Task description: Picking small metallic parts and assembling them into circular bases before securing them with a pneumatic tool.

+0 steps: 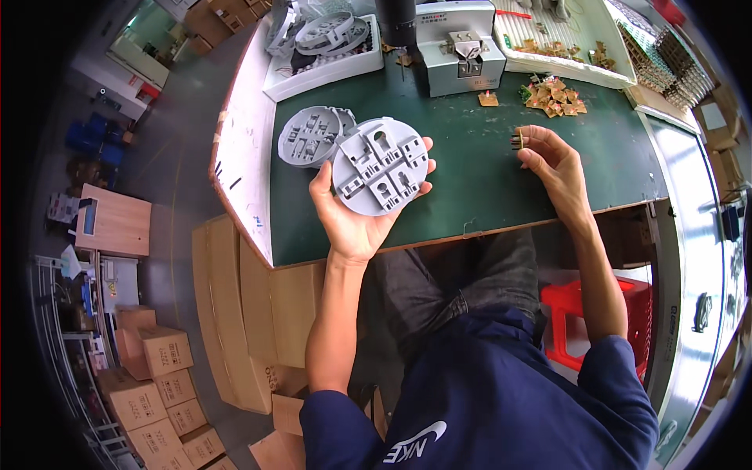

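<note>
My left hand (352,223) holds up a round grey plastic housing (379,168), its fingers wrapped around the edge and the thumb at its left side. Slots and raised compartments cover the face turned toward me. Between the thumb and fingers of my right hand (554,166) is a small circuit board (520,139) with dark pins pointing left. That hand is over the right part of the table, apart from the housing. A second round grey housing (312,138) lies on the table just behind and left of the held one.
Beyond my right hand lies a pile of small brown circuit boards (558,97), with a single board (488,99) left of it. A grey machine (462,66) stands at the back of the green table (462,180). White trays flank it, one holding grey housings (333,33). A red stool (564,313) is below.
</note>
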### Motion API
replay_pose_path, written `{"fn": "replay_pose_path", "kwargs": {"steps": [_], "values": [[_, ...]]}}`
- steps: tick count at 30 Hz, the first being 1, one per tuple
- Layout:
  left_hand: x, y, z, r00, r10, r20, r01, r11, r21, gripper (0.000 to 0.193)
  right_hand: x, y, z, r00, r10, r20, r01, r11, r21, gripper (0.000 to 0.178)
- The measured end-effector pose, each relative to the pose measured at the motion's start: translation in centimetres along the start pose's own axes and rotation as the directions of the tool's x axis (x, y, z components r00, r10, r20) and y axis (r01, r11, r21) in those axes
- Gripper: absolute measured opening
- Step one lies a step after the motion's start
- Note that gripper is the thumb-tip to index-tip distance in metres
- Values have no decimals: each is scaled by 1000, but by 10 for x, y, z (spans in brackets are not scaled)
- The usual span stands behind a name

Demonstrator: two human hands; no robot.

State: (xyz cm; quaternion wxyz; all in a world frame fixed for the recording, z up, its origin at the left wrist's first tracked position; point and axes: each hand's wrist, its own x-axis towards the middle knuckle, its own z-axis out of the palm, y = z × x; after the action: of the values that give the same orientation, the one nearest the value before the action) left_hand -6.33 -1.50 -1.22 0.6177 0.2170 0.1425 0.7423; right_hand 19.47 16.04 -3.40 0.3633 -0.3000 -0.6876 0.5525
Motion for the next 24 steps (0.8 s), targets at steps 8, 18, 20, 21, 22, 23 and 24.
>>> {"fn": "replay_pose_path", "kwargs": {"steps": [8,18,20,21,22,23,24], "values": [[-3,4,-3,999,12,31,-13,998,55,88,-1,2,3,1000,-3,9,3,1000,16,36],[6,-10,3,941,305,146,-79,-222,972,78,-7,-24,19,992,-65,109,43,981,188,36],[14,-29,5,931,323,168,-43,-362,931,77,-7,-24,23,986,-52,157,4,956,293,37],[17,-35,4,942,289,171,-19,-463,886,79,-6,-26,24,987,-51,150,7,959,284,37],[18,-40,4,942,288,174,-25,-457,889,79,-5,-27,26,984,-55,169,2,954,301,38],[19,-44,6,925,300,233,-35,-544,839,72,-5,-28,27,980,-59,190,-5,947,320,39],[20,-46,9,905,307,293,-40,-626,779,65,-5,-27,26,981,-59,186,-6,944,329,42]]}}
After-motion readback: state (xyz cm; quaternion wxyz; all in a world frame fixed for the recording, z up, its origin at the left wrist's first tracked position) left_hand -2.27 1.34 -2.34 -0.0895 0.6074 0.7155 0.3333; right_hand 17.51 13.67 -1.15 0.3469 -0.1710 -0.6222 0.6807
